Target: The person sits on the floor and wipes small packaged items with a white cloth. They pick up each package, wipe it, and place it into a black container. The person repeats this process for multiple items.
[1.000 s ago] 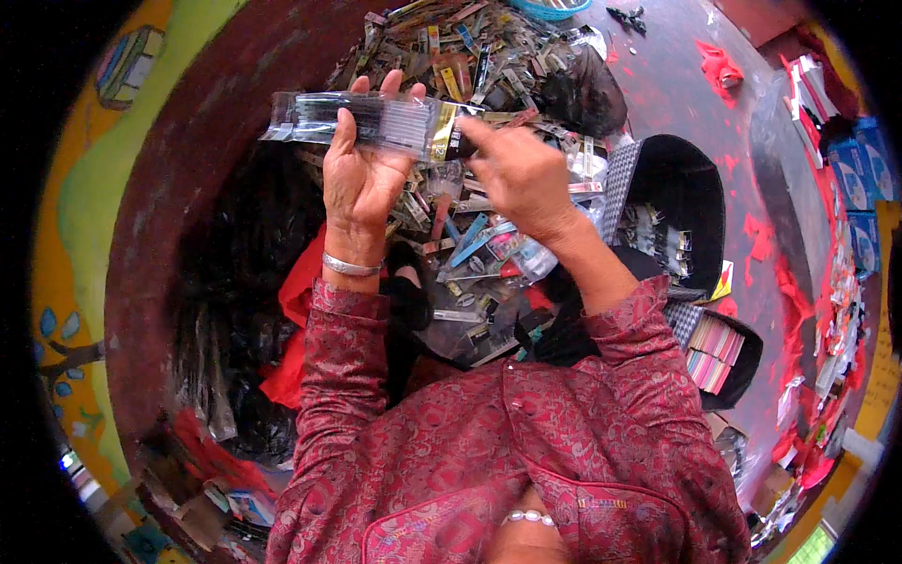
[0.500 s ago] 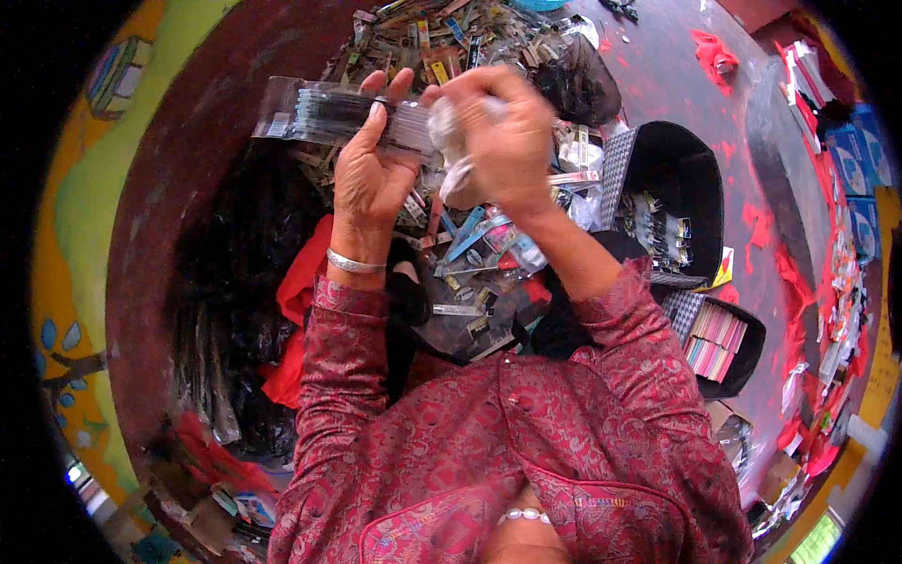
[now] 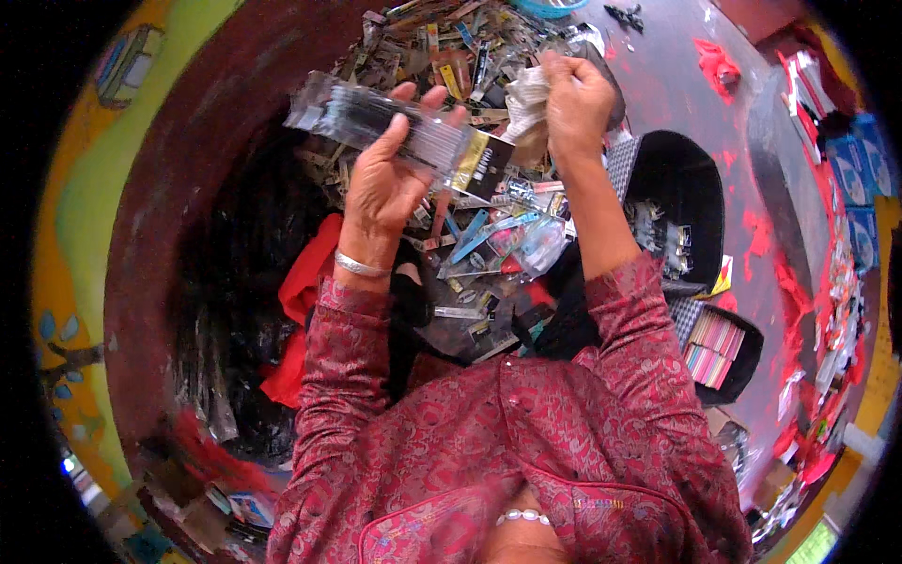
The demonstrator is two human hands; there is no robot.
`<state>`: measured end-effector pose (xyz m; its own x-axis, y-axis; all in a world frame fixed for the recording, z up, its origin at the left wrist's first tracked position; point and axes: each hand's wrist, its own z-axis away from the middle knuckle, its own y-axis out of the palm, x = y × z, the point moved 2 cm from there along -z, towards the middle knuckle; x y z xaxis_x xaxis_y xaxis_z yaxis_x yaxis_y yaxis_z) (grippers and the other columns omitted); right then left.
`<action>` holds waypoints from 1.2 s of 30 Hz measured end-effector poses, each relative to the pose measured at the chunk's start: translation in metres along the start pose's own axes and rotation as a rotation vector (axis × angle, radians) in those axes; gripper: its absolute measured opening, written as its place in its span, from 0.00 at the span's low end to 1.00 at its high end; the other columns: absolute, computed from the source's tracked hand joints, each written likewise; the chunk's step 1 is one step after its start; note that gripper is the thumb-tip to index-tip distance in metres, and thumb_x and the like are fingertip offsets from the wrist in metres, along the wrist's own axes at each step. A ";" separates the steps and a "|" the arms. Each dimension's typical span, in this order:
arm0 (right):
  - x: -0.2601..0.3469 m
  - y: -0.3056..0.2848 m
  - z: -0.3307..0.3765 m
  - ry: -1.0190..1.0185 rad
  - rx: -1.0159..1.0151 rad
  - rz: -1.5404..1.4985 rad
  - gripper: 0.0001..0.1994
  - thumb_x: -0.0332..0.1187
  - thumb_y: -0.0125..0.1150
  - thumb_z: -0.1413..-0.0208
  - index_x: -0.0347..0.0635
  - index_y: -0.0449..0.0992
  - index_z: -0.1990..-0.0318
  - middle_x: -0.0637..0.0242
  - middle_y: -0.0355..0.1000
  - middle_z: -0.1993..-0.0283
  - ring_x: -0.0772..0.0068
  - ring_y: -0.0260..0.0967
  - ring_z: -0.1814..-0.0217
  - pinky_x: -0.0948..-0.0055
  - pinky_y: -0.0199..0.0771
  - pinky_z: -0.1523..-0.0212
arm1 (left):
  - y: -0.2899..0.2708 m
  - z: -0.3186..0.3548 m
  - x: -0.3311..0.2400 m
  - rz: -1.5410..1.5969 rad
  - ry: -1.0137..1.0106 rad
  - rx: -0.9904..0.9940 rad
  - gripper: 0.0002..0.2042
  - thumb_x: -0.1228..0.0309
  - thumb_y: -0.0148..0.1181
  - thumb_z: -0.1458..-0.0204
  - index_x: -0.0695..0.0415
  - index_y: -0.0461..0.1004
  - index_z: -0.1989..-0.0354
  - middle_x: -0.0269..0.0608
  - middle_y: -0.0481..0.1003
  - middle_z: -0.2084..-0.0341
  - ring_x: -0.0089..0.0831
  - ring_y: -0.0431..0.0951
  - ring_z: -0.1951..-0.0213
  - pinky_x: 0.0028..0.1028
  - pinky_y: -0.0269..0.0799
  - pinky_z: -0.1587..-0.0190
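As L hand [image 3: 387, 188] holds rod pkt [image 3: 435, 143], lwr box [image 3: 749, 363] has strips [image 3: 712, 346].

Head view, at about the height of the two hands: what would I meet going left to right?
Painted books on the wall → left hand holding a clear packet → crumpled pale piece → right hand gripping it → open black box → blue boxes.

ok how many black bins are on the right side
2: a larger black bin beside the right forearm, and a smaller black bin just below it in the picture. Others may be hidden.
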<state>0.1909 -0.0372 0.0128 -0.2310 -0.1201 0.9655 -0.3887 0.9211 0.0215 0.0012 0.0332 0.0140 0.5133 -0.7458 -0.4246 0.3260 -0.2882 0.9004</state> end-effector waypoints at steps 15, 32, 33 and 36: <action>0.062 0.040 0.053 -0.979 0.527 0.318 0.07 0.35 0.62 0.60 0.46 0.71 0.76 0.67 0.65 0.74 0.62 0.64 0.68 0.67 0.67 0.70 | -0.002 0.012 0.053 -0.407 -0.251 -0.026 0.20 0.76 0.55 0.54 0.61 0.63 0.51 0.42 0.69 0.56 0.33 0.73 0.57 0.34 0.69 0.52; 0.066 0.016 0.036 -0.771 0.540 0.394 0.08 0.37 0.60 0.57 0.42 0.72 0.76 0.63 0.67 0.73 0.61 0.67 0.69 0.66 0.68 0.69 | 0.016 0.014 0.050 -0.385 -0.463 0.060 0.23 0.76 0.57 0.56 0.61 0.61 0.49 0.46 0.67 0.53 0.40 0.74 0.57 0.39 0.71 0.55; 0.060 0.023 0.044 -0.859 0.664 0.501 0.09 0.37 0.60 0.57 0.42 0.72 0.76 0.64 0.67 0.74 0.61 0.67 0.69 0.66 0.68 0.69 | 0.013 0.013 0.051 -0.458 -0.457 0.036 0.21 0.76 0.57 0.56 0.61 0.62 0.51 0.45 0.68 0.54 0.38 0.74 0.58 0.37 0.72 0.56; 0.049 0.020 0.057 -0.850 0.867 0.409 0.09 0.36 0.59 0.55 0.40 0.71 0.74 0.64 0.66 0.75 0.66 0.67 0.71 0.72 0.67 0.71 | -0.005 0.012 0.052 -0.604 -0.249 0.025 0.26 0.78 0.56 0.57 0.62 0.58 0.46 0.45 0.70 0.58 0.41 0.74 0.57 0.36 0.72 0.56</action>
<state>0.1208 -0.0454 0.0461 -0.8408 -0.3798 0.3858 -0.5315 0.4441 -0.7213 0.0168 -0.0116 -0.0120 0.0455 -0.5641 -0.8245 0.4792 -0.7118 0.5134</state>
